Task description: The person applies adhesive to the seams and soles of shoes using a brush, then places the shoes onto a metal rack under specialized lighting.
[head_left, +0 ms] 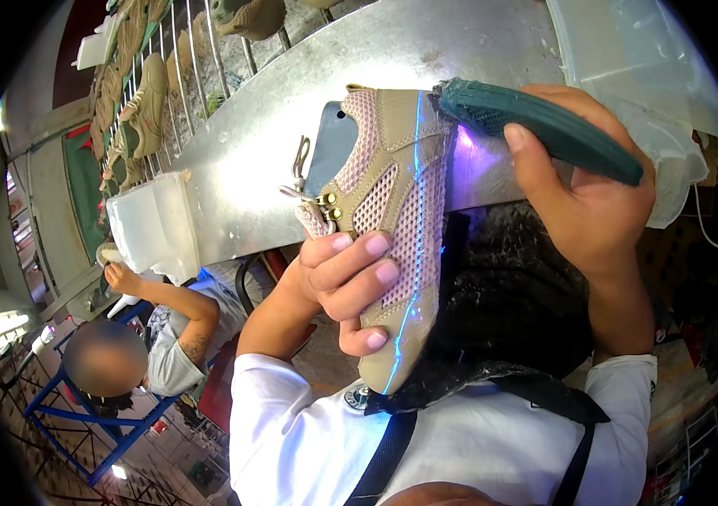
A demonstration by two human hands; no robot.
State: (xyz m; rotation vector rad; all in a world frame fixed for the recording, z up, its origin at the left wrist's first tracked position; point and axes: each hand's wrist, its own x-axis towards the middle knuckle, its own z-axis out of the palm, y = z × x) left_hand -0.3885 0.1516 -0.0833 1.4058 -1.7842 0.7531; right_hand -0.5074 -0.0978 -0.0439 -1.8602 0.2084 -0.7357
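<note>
My left hand [350, 282] grips a tan and pink mesh shoe upper [393, 211] on a blue-grey last, held up in front of me with the toe pointing down. A glowing blue line runs along its side near the bottom edge. My right hand [583, 198] holds a dark green brush handle [545, 126], its head touching the heel end of the shoe, where a purple glow shows.
A metal worktable [291, 143] lies ahead, with a white plastic tub [152, 223] at its left end and a clear plastic sheet [637, 76] at the right. A wire rack [156, 84] holds several tan shoes. Another person [165, 329] sits at lower left by a blue frame.
</note>
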